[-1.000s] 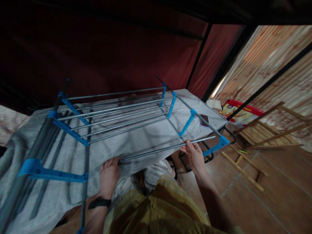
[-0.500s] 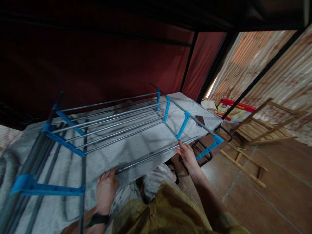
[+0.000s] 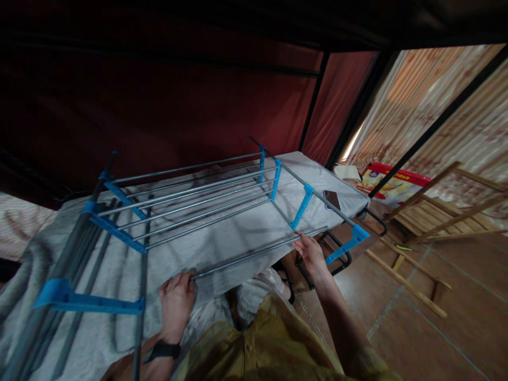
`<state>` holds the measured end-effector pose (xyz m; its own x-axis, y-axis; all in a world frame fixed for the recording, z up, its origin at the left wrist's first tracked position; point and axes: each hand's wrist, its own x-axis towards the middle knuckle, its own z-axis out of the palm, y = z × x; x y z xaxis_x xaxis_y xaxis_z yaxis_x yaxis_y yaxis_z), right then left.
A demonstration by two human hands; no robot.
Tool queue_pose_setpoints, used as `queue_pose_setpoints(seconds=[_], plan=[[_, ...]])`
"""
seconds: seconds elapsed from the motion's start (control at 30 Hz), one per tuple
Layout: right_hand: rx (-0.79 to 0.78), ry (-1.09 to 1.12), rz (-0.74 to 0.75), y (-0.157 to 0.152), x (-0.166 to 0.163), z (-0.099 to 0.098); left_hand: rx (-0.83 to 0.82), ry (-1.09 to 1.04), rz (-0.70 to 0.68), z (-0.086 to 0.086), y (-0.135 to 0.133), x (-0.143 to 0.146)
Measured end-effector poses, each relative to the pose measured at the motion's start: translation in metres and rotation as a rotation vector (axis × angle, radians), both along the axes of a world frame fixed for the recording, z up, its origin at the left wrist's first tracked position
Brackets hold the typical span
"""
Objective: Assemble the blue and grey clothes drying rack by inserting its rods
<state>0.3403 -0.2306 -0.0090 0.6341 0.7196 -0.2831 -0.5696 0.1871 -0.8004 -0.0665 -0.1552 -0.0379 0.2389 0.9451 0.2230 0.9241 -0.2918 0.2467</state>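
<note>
A thin grey metal tube lies low along the near edge of the cloth-covered surface. My left hand is closed at its left end, fingers curled over it. Near the right end, my right hand pinches the tube between thumb and fingers. Just beyond stands a partly built rack of grey tubes joined by blue plastic brackets. One blue bracket on its right side reaches past my right hand; another blue bracket sits left of my left hand.
Several loose tubes lie at the left under the rack's side. A phone rests on the grey cloth at the right. On the tiled floor are a wooden chair, a wooden frame and a red-and-yellow box.
The whole view has shifted slightly, so things sit a little farther right. Both hands keep their hold on the tube, whose position relative to the rack is nearly the same.
</note>
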Motion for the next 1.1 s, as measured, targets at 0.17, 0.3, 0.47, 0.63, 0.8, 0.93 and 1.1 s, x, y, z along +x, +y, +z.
queue_pose_setpoints(seconds=[0.17,0.3,0.47,0.63,0.8,0.93,1.1], plan=[[-0.004,-0.003,-0.044,0.000,0.014,-0.011,-0.047,-0.157,0.015,-0.017,0.004,-0.009],[-0.009,-0.003,-0.039,0.000,0.024,-0.024,-0.022,-0.266,-0.003,-0.031,0.007,-0.020],[-0.013,0.011,-0.013,0.006,0.027,-0.035,0.012,-0.313,-0.006,-0.036,0.005,-0.023],[-0.068,0.036,-0.007,0.008,0.029,-0.045,0.067,-0.250,0.077,-0.029,-0.001,-0.015],[-0.129,0.087,-0.007,0.006,0.036,-0.055,0.008,0.025,0.088,-0.013,-0.010,-0.003],[-0.188,0.126,-0.013,0.007,0.038,-0.060,-0.018,0.133,0.065,-0.011,-0.013,-0.001],[-0.192,0.086,-0.002,0.007,0.038,-0.065,-0.001,0.183,0.042,-0.020,-0.014,-0.004]])
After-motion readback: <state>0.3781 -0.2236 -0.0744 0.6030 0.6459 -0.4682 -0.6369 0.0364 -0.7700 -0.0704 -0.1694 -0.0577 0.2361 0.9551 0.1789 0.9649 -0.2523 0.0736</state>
